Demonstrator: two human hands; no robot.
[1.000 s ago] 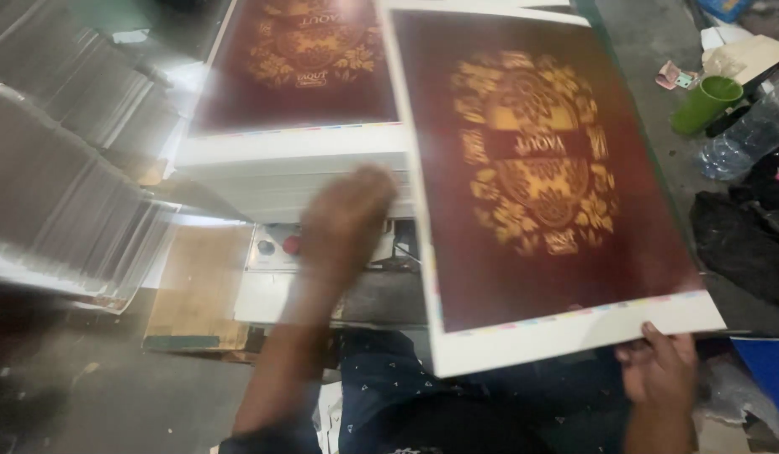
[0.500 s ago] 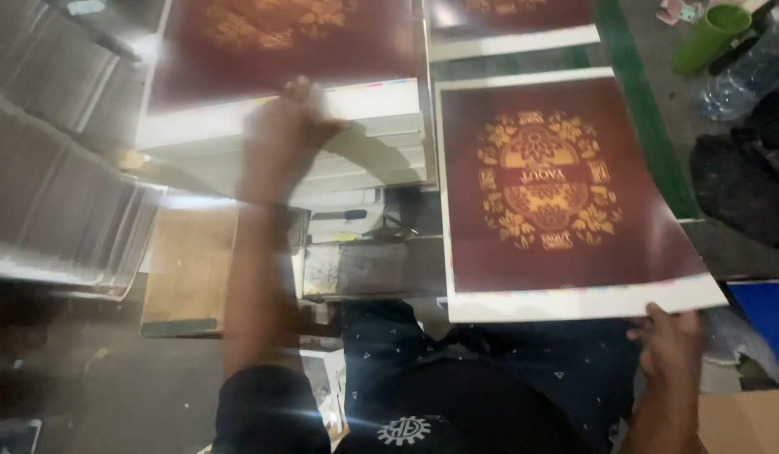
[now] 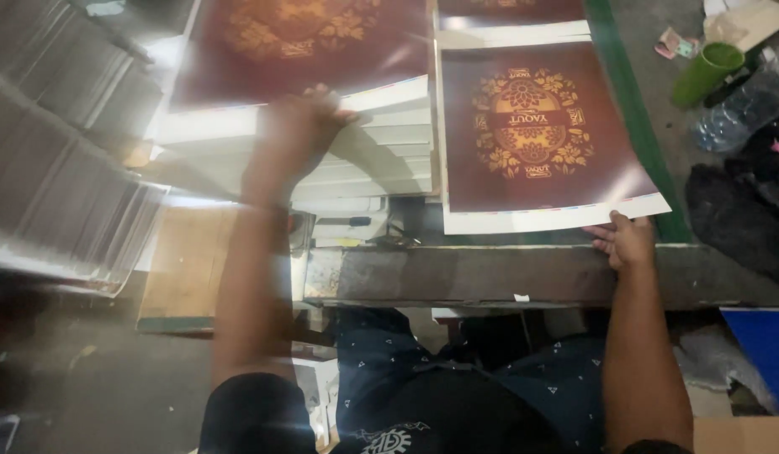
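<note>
Here the right hand point(image 3: 627, 242) pinches the lower edge of a maroon printed sheet point(image 3: 537, 134) at centre right, while the blurred left hand point(image 3: 299, 134) rests, fingers spread, on the sheet stack point(image 3: 356, 143) at upper centre.

The scene is rather dim and warm, and the strongest light falls from above on the white stack of sheets point(image 3: 368, 139), where the edges look almost burnt out, with a pale glare on the dark red printed sheet point(image 3: 537, 134). The left hand point(image 3: 293, 134) and the grey stacks point(image 3: 53, 168) on the left are smeared by motion blur. The right hand point(image 3: 627, 241) is sharper, and the lower part lies in deep shadow.
</note>
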